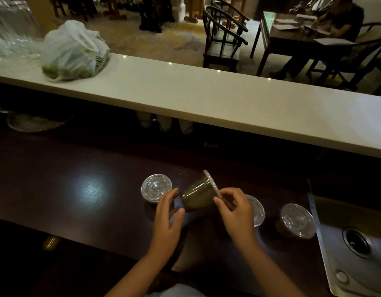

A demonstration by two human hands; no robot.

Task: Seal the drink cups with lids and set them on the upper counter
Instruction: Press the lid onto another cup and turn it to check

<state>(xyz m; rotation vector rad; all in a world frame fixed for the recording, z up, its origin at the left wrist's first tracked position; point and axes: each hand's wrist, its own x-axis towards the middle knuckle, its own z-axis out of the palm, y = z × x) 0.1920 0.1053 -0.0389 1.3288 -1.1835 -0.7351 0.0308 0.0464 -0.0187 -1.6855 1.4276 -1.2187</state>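
café/drink bar | raised serving counter (206, 99) | sink (357, 243) | dining chairs (224, 37)

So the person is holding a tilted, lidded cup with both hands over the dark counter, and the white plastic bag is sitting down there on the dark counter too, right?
Not quite. The white plastic bag sits on the upper counter, not on the dark counter. The head view shows it at the far left. The rest holds: left hand and right hand hold the tilted, lidded cup.

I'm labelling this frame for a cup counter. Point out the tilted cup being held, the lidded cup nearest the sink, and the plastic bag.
tilted cup (197, 197): head view, on its dark side wall.
lidded cup nearest the sink (297, 220): head view, on its clear lid.
plastic bag (72, 50): head view, on its white middle.
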